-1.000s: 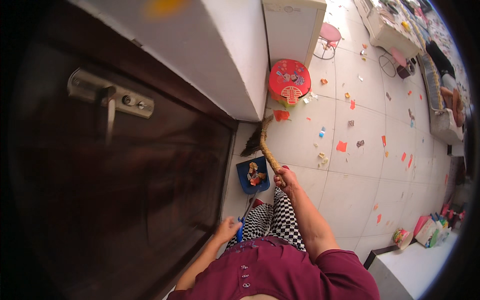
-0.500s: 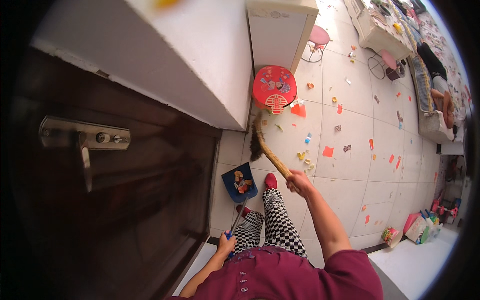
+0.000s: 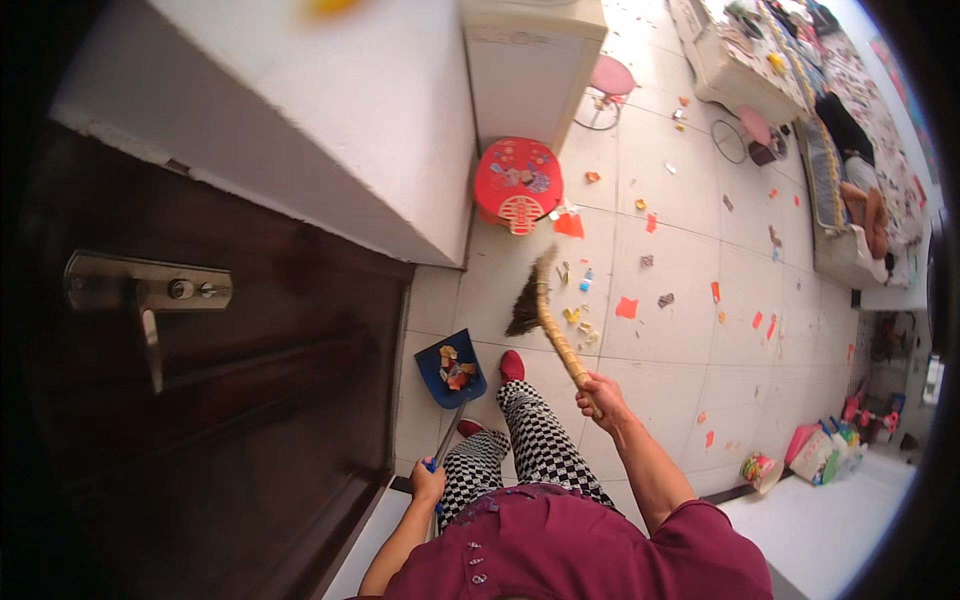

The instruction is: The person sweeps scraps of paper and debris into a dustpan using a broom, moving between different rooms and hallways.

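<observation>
Right grip (image 3: 603,395): clenched around the upper end of a bent, yellow-wrapped straw broom (image 3: 562,345). Stick runs forward and leftward from the grip; dark bristles (image 3: 525,307) sit ahead and left of it, low over the pale square floor tiles (image 3: 650,400). Contact between bristles and tiles: cannot tell.

Left grip (image 3: 428,482): fingers wrapped about the blue handle of a blue, square-mouthed dustpan (image 3: 432,365) with a thin metal shaft (image 3: 450,432). Pan lies on the floor ahead of this grip, left of the bristles and apart from them. Crumpled orange, tan and red scraps (image 3: 455,372) are heaped inside the pan.

Floor, ahead and right of the right grip: scattered litter, including a flat orange-red paper piece (image 3: 627,307) and a small blue-and-white wrapper (image 3: 586,280), the latter near the broom.

Further ahead of both grips: red rounded box with gold pattern (image 3: 515,185); beyond it, pink round-topped metal stool (image 3: 612,75). Left of the left grip: dark brown door (image 3: 250,400) with metal lever handle (image 3: 152,345). Right of the right grip: white worktop (image 3: 790,520), a flower-patterned tub (image 3: 760,470) tilted at its edge.
</observation>
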A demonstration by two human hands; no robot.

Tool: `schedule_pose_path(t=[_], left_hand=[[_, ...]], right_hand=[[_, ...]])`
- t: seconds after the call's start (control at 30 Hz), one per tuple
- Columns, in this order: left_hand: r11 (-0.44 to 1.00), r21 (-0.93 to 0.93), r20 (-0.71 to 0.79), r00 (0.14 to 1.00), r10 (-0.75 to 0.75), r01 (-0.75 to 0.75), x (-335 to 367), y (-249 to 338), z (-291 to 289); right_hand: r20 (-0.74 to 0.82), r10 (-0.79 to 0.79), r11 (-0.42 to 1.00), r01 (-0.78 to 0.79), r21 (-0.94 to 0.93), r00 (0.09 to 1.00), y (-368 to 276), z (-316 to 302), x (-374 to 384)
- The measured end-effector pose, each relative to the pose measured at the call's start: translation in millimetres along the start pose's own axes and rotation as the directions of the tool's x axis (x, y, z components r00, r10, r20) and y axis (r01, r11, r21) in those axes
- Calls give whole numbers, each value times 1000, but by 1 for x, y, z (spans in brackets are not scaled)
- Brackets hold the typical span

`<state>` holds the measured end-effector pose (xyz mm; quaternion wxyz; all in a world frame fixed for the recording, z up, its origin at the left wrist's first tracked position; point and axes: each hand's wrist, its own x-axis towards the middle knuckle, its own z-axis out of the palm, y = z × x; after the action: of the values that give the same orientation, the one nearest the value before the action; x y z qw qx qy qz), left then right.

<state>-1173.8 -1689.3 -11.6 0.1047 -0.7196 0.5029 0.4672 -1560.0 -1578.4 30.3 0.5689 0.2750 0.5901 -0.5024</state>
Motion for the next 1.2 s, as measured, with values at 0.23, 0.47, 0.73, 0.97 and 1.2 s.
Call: schedule_pose_path(t=[0.23,0.47,0.73,0.97,1.2], left_hand=[[991,-97,51,995,-83,88,2,11,-10],[972,-199,210,974,-85,128,-29,46,-8],[980,-185,193,981,-34,71,-22,32,-20],[988,-150,180,984,-22,49,-23,23,-16],[991,-132,193,980,50,-25,-60,26,11]], right_hand=[[142,-20,911,76,-406,990,-8,24,60],[121,100,995,-100,-2,988,-16,-23,89],[-9,-215,977,214,-16,977,141,-56,-46],[-15,27,927,-31,-373,1000,186,-121,-78],[-227,-230,763,31,-646,946,92,-221,-41]])
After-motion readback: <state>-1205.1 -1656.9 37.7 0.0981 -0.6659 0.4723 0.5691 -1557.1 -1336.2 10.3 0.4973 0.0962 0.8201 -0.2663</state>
